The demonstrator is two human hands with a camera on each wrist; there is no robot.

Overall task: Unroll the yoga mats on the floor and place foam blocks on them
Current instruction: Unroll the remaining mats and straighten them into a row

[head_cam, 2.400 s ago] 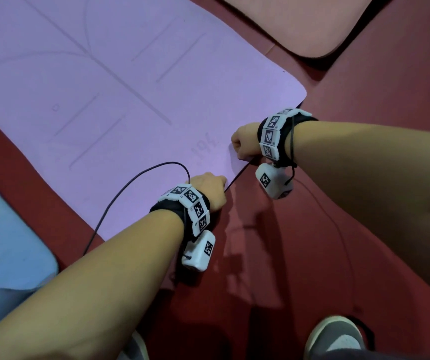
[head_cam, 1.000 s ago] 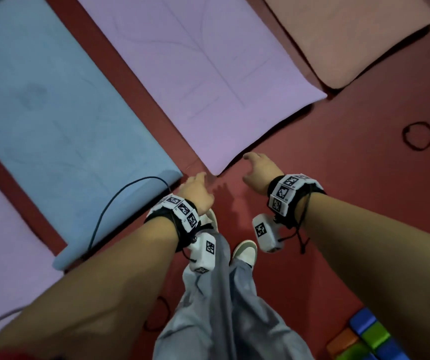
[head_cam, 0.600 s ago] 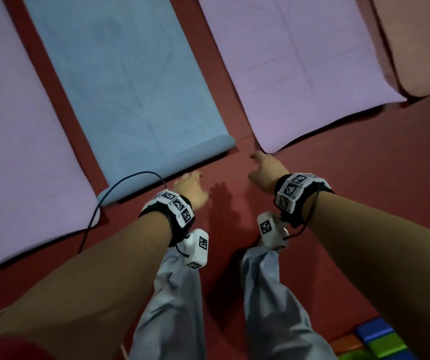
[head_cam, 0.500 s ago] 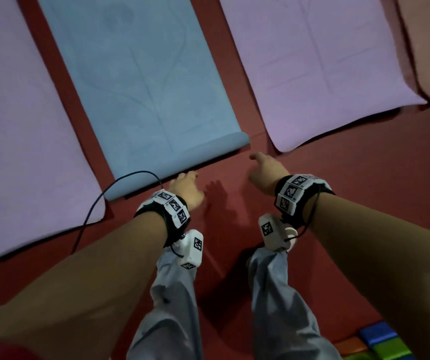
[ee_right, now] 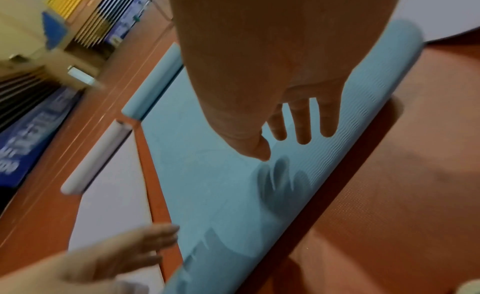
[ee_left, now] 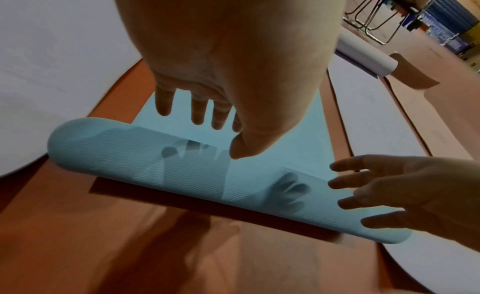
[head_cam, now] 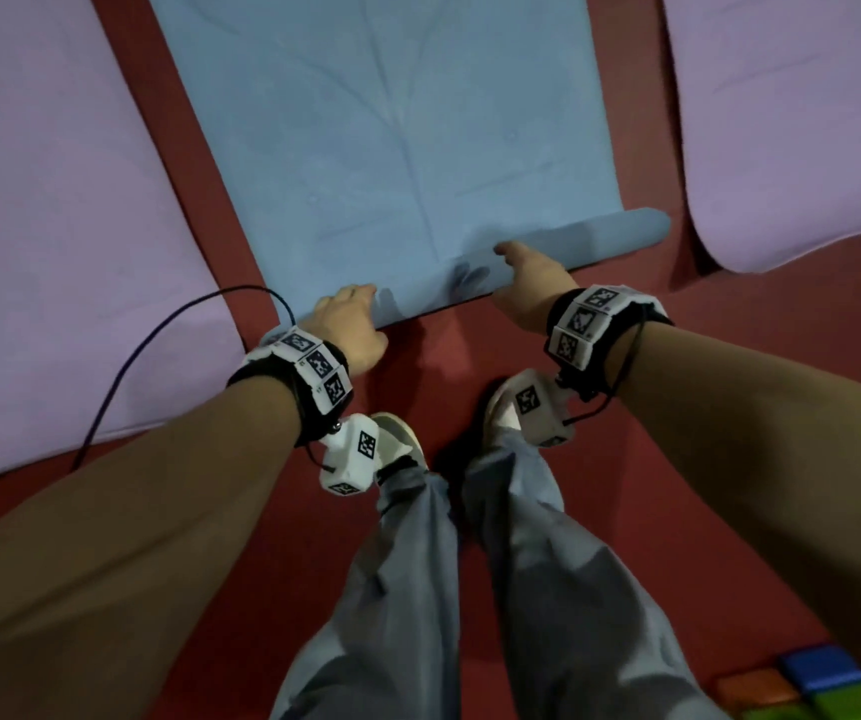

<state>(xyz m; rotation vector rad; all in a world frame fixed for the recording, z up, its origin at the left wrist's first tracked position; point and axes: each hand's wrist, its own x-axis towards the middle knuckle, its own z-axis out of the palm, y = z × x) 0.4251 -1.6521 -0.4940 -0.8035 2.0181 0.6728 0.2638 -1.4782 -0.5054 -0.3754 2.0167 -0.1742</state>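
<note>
Now the blue yoga mat [head_cam: 392, 127] is seen lying on the red floor [head_cam: 626, 511] between two purple mats [head_cam: 44, 200], its near end curled up into a low roll. From the head view, the left hand [head_cam: 348, 324] and the right hand [head_cam: 529, 280] are held over that curled edge, but the fingers are hidden there behind the knuckles. The wrist views fill that in: the left hand's fingers [ee_left: 197, 111] are spread and straight above the roll, and the right hand's fingers [ee_right: 303, 123] are likewise extended and apart, nothing being gripped. Whether the mat is actually touched cannot be told. Only in the head view are the foam blocks [head_cam: 802, 683] caught, well apart from the mat at the bottom right corner. Rolled far ends of mats are shown by the right wrist view alone.
</note>
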